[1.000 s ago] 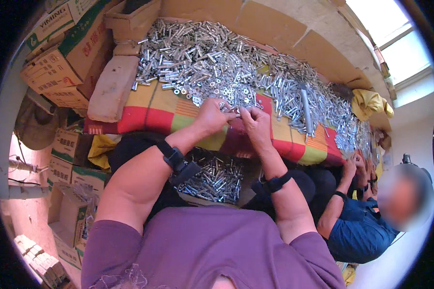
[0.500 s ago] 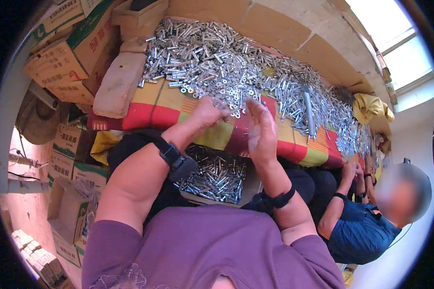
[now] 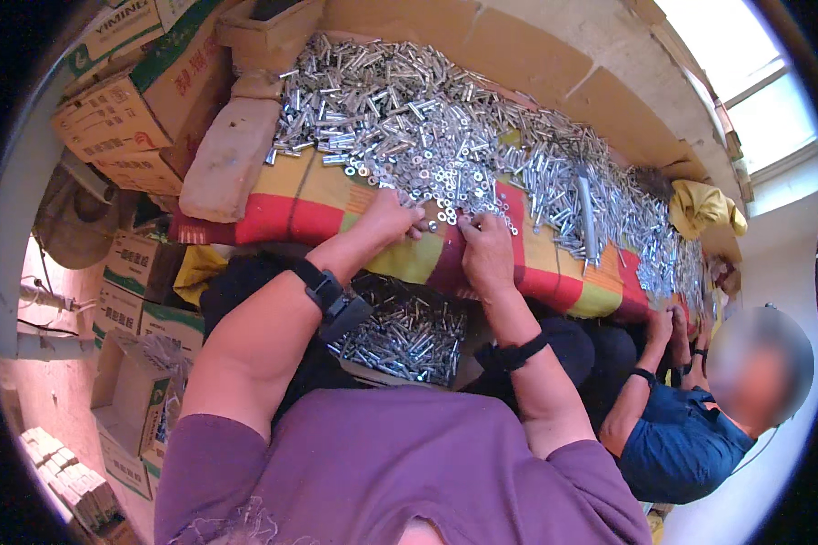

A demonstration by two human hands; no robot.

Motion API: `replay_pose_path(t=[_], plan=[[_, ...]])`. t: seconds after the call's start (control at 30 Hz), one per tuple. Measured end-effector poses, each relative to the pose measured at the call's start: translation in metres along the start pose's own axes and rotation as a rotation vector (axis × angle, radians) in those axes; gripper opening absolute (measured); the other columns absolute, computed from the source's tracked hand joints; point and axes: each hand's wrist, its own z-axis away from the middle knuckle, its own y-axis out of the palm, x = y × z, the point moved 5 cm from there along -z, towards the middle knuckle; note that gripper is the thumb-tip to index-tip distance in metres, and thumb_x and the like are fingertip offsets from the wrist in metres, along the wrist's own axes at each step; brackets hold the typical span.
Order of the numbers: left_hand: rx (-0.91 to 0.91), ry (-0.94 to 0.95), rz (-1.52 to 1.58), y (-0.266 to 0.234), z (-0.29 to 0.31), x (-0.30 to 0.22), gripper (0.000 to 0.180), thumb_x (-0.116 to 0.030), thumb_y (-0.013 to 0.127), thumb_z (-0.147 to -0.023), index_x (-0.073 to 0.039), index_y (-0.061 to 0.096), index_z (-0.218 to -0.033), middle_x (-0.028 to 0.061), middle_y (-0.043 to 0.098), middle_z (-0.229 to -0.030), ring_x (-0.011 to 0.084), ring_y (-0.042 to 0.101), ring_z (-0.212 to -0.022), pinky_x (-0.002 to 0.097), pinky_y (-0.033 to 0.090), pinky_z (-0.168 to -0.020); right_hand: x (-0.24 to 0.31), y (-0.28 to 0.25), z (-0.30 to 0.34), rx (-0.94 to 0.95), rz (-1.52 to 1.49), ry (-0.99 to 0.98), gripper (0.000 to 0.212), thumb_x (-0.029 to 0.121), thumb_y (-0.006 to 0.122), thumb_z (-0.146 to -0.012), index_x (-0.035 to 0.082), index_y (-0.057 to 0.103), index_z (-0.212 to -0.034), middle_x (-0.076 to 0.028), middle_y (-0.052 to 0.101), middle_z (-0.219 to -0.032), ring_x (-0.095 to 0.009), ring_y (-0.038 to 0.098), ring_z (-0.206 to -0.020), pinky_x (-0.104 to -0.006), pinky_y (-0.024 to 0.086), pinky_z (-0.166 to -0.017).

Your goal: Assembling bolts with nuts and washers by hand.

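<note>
My left hand [image 3: 395, 217] is closed at the near edge of the checked cloth [image 3: 311, 193], its fingers curled. Something small and metallic shows by its fingertips, but I cannot make out what it is. A short way to the right, my right hand [image 3: 488, 254] has its thumb and fingers pinched together among loose washers [image 3: 449, 202]. Whatever sits in that pinch is too small to name. Beyond both hands, a wide heap of short metal sleeves and bolts [image 3: 373, 100] covers the cloth.
Below my hands stands an open box of metal fasteners [image 3: 404, 338]. A grey metal bar [image 3: 586, 218] lies across the heap at right. A brick-like block [image 3: 229, 159] and cardboard boxes [image 3: 118, 118] stand left. Another person [image 3: 677, 436] works at the right, near a yellow cloth [image 3: 700, 207].
My right hand, earlier raised with its fingers extended, has come down to the washers and closed into a pinch. My left hand has stayed closed in nearly the same spot.
</note>
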Motion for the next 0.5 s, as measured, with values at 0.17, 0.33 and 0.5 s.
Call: replay_pose_path(t=[0.17,0.33,0.5], plan=[[0.162,-0.096,0.571,0.016,-0.002,0.0,0.019,-0.01,0.055,-0.087,0.004,0.054,-0.101,0.0165,0.067,-0.085,0.0219,0.068,-0.066,0.0211,0.039,-0.039,-0.011,-0.02,0.009,-0.011,-0.226,0.09,0.021,0.002,0.057,-0.075,0.005,0.069,-0.092,-0.012,0.057,-0.081,-0.029,0.056,-0.079,-0.0364,0.045,-0.07],[0.121,-0.183,0.459,0.006,0.01,-0.003,0.017,-0.015,0.055,-0.089,0.001,0.054,-0.095,0.0136,0.068,-0.084,0.0139,0.066,-0.064,0.0175,0.028,-0.036,-0.034,-0.011,-0.001,0.001,-0.391,0.295,0.016,0.013,0.065,-0.075,0.005,0.069,-0.089,-0.015,0.06,-0.084,-0.033,0.059,-0.079,-0.0393,0.047,-0.07],[0.133,-0.101,0.177,0.004,0.013,0.01,0.021,-0.025,0.061,-0.087,-0.005,0.061,-0.093,0.007,0.069,-0.082,0.0024,0.048,-0.048,0.019,0.026,-0.036,-0.031,0.013,-0.021,0.178,-0.241,0.324,0.02,0.021,0.067,-0.074,0.004,0.068,-0.084,-0.019,0.062,-0.083,-0.036,0.061,-0.078,-0.0426,0.048,-0.071]])
